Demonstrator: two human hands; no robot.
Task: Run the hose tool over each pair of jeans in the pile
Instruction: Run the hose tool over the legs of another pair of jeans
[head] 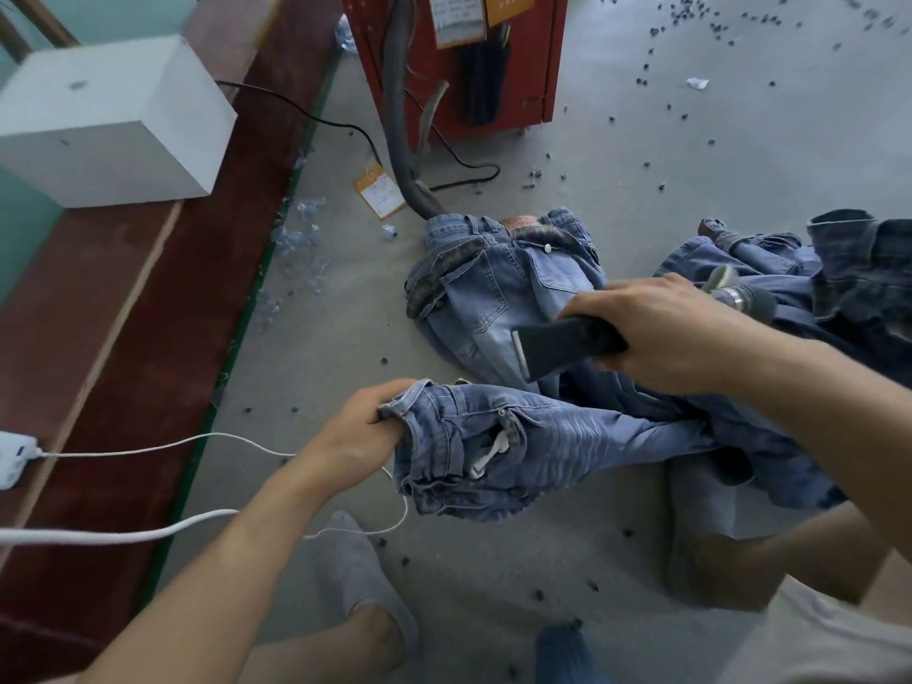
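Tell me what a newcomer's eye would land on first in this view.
First, the two hands at centre: the left hand grips the waistband of a pair of blue jeans, while the right hand holds the black nozzle of the hose tool just above them. Behind lie another pair of jeans flat on the grey floor and a heap of denim at right. A red cabinet stands at top.
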